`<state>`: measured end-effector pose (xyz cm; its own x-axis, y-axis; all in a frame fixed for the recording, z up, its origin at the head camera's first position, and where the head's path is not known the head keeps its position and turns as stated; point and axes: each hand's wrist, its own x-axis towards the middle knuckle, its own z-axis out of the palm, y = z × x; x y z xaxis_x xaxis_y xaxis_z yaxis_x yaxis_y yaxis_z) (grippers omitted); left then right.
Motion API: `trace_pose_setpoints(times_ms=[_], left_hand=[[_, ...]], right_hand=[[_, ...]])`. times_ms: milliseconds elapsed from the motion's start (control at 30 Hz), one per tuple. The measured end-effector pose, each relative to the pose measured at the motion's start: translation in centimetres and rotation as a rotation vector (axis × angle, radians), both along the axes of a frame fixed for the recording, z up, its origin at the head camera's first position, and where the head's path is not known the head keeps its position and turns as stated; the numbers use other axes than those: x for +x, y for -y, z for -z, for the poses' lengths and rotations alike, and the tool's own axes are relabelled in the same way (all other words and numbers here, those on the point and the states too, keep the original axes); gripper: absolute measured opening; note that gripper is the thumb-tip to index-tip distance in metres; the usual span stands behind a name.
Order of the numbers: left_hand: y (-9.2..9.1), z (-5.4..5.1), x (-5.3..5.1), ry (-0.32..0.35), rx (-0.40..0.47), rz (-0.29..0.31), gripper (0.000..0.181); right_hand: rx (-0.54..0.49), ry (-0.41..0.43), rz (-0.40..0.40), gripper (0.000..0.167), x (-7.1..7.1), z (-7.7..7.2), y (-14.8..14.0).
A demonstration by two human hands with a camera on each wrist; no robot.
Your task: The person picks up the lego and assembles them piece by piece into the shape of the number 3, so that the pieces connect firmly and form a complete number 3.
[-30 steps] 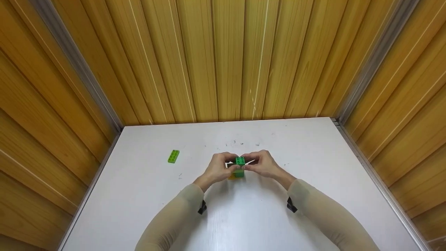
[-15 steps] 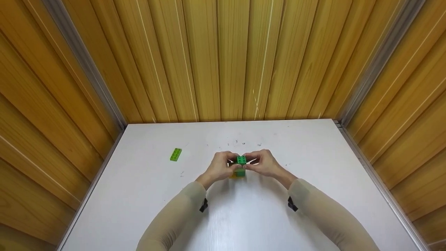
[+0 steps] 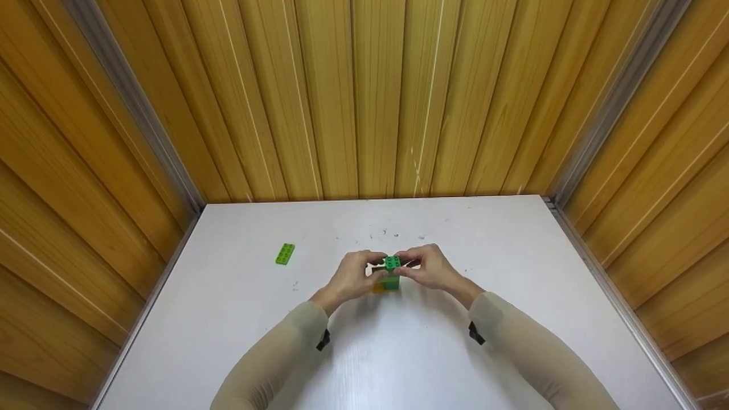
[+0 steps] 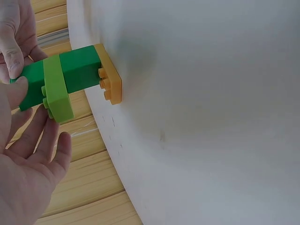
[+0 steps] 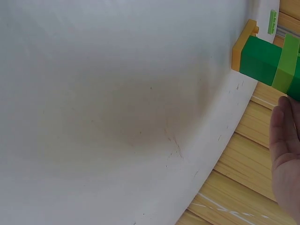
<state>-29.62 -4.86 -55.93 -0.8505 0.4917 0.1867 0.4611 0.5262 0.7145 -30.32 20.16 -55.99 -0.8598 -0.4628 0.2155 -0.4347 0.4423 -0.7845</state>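
A stack of toy building blocks stands on the white table. Its orange plate is at the bottom, then a dark green block, a lime green plate and another dark green block on top. My left hand holds the top block between thumb and fingers, its other fingers spread beside the lime plate. From the opposite side my right hand pinches the same block. In the right wrist view, the right-hand fingers lie beside the stack and its top is cut off by the frame edge.
A loose lime green plate with studs lies to the left on the white table. Wood-patterned walls rise behind the table and at both sides, with metal strips at the corners.
My left hand has shifted slightly left and its hold looks a little looser. The right hand stays at the top block, and the stack keeps its place.
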Motion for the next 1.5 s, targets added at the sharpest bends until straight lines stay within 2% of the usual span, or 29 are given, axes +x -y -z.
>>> trace_pose_setpoints(times_ms=[133,267,433,600,700,900,1133,1267,1500], left_hand=[[0.5,-0.4,0.2,0.007,0.030,-0.022,0.026],[0.9,-0.8,0.2,0.023,0.068,-0.021,0.025],[1.7,-1.1,0.1,0.031,0.047,-0.032,0.025],[2.8,-1.3,-0.4,0.010,0.019,-0.062,0.026],[3.6,-1.2,-0.6,0.002,0.004,-0.090,0.028],[5.0,-1.0,-0.9,0.030,-0.009,-0.154,0.031],[6.9,-0.8,-0.9,0.042,-0.014,-0.240,0.041],[7.8,-0.8,-0.8,0.015,-0.035,-0.283,0.044],[9.4,-0.4,-1.1,-0.031,-0.015,-0.325,0.043]], right_hand=[[0.012,0.002,0.012,0.033,0.1,-0.2,-0.2],[0.029,0.010,0.016,0.035,0.0,-0.4,-0.3],[0.038,0.024,0.016,0.036,0.0,-0.6,-0.3],[0.035,0.037,0.026,0.035,-0.1,-0.7,-0.1],[0.042,0.038,0.038,0.035,-0.1,-0.8,0.0],[0.040,0.037,0.035,0.036,0.0,-0.9,0.1],[0.050,0.073,0.058,0.036,0.2,-1.0,0.2],[0.066,0.082,0.071,0.037,0.4,-1.0,0.3],[0.083,0.079,0.075,0.036,0.4,-0.7,0.2]])
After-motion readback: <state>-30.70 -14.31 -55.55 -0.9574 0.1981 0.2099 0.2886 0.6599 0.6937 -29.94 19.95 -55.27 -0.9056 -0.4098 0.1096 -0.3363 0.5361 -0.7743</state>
